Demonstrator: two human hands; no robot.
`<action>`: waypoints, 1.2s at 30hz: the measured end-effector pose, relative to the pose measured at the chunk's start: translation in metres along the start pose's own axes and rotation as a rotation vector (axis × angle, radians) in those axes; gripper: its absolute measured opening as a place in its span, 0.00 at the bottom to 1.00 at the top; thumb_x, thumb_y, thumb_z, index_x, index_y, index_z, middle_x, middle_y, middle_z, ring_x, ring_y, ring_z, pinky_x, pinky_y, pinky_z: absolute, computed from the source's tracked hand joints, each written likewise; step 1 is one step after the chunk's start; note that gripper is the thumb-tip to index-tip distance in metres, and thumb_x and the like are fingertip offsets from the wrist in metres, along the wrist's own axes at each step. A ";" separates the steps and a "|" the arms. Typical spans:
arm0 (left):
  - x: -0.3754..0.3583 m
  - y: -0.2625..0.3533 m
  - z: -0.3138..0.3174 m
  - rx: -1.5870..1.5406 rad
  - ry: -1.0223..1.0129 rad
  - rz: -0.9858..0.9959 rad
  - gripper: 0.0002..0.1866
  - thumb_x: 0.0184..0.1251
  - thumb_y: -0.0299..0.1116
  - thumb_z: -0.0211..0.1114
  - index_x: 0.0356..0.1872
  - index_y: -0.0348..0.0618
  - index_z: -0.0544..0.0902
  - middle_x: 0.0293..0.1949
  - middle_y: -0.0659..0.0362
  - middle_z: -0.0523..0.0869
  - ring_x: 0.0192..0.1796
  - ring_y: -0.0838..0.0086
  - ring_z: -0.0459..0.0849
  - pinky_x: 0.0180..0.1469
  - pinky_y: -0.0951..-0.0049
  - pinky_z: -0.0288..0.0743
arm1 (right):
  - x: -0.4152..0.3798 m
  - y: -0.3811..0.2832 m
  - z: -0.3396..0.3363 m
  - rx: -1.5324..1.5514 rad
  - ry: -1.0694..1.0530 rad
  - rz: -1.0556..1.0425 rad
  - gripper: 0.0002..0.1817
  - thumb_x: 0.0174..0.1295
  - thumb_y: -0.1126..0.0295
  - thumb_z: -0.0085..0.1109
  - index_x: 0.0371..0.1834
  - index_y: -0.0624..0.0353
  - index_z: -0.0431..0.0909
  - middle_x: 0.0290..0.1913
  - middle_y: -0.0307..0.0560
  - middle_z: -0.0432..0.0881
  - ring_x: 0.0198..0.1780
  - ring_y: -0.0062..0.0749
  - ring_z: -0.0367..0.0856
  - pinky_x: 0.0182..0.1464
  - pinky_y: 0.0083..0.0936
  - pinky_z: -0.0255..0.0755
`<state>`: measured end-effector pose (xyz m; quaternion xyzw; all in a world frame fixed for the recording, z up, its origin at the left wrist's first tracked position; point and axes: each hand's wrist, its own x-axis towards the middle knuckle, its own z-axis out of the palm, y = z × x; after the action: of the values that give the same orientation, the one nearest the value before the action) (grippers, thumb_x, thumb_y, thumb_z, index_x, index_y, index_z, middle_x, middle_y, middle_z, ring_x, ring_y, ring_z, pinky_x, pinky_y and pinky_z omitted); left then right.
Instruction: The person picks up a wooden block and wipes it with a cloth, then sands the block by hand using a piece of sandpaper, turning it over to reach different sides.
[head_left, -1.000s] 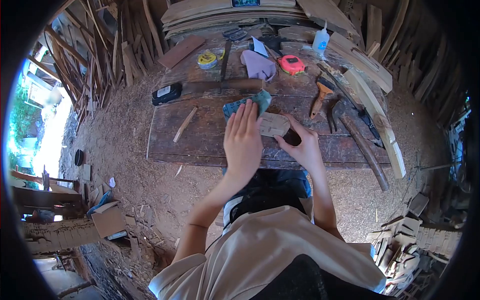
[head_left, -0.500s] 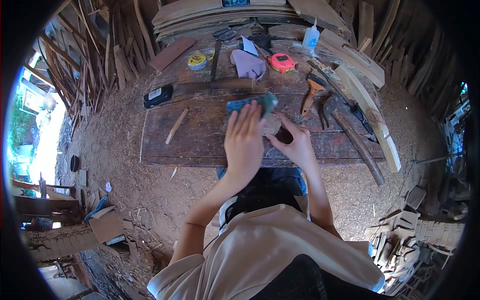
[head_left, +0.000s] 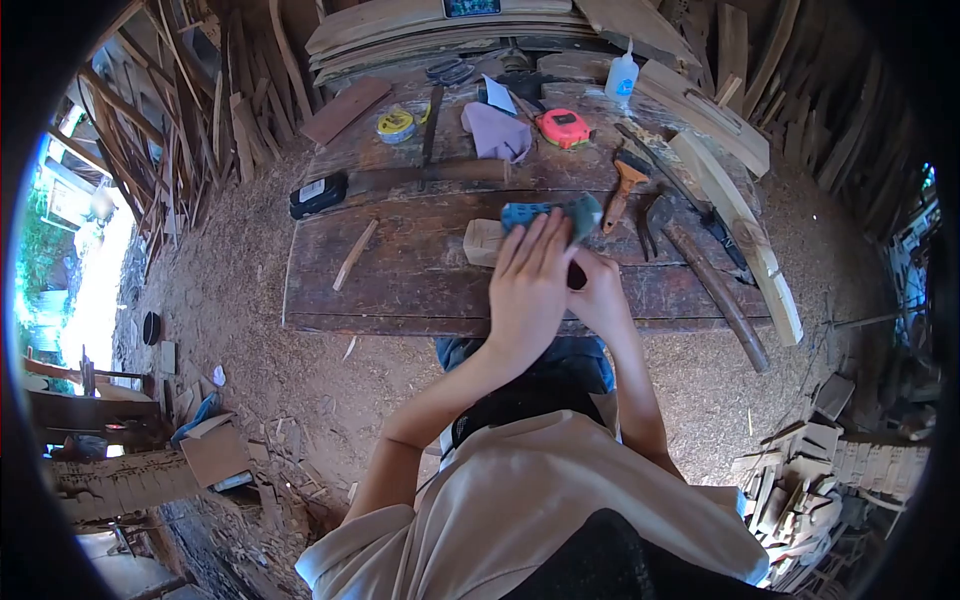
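Observation:
My left hand (head_left: 530,270) lies with its fingers stretched over a blue-green folded sheet that looks like sandpaper (head_left: 530,214), pressing it down on a small pale wooden block (head_left: 484,242). The left end of this block shows; the rest is under the sheet and my fingers. At the block's right end, my right hand (head_left: 600,290) grips it with thumb and fingers curled, partly hidden behind my left hand. Both hands are over the front middle of the dark wooden table (head_left: 410,290).
A wood stick (head_left: 355,255) and a black case (head_left: 318,194) lie to the left. Behind are yellow tape (head_left: 396,125), a purple cloth (head_left: 497,132) and a red tape measure (head_left: 564,128). On the right are a brush (head_left: 625,190), a hammer (head_left: 715,295) and a glue bottle (head_left: 622,75).
My left hand has slid right with the sheet along the block, baring the block's left end. My right hand has stayed nearly in place at the right end.

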<state>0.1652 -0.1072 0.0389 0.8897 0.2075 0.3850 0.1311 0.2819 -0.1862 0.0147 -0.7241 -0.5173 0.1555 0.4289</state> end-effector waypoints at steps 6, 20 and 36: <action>0.002 -0.047 -0.031 0.184 0.038 -0.100 0.18 0.76 0.30 0.54 0.60 0.34 0.79 0.63 0.49 0.83 0.69 0.58 0.78 0.72 0.55 0.66 | 0.004 -0.010 0.006 0.072 0.105 -0.133 0.35 0.56 0.71 0.73 0.69 0.65 0.73 0.56 0.68 0.83 0.60 0.54 0.83 0.59 0.38 0.78; -0.004 0.001 -0.009 -0.006 -0.072 0.048 0.19 0.75 0.31 0.53 0.62 0.32 0.79 0.65 0.48 0.80 0.71 0.59 0.76 0.75 0.57 0.62 | 0.000 0.003 0.003 0.021 0.045 -0.106 0.16 0.53 0.74 0.69 0.44 0.69 0.80 0.42 0.70 0.83 0.54 0.63 0.83 0.52 0.44 0.78; -0.008 0.009 -0.004 -0.054 -0.028 0.015 0.20 0.76 0.32 0.54 0.62 0.32 0.79 0.65 0.47 0.80 0.70 0.58 0.76 0.74 0.56 0.63 | 0.000 -0.002 -0.004 0.060 -0.077 0.114 0.19 0.56 0.71 0.70 0.50 0.67 0.81 0.53 0.70 0.82 0.66 0.62 0.74 0.58 0.43 0.77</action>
<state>0.1602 -0.1183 0.0399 0.8927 0.1887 0.3789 0.1549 0.2837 -0.1879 0.0183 -0.7326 -0.4864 0.2231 0.4206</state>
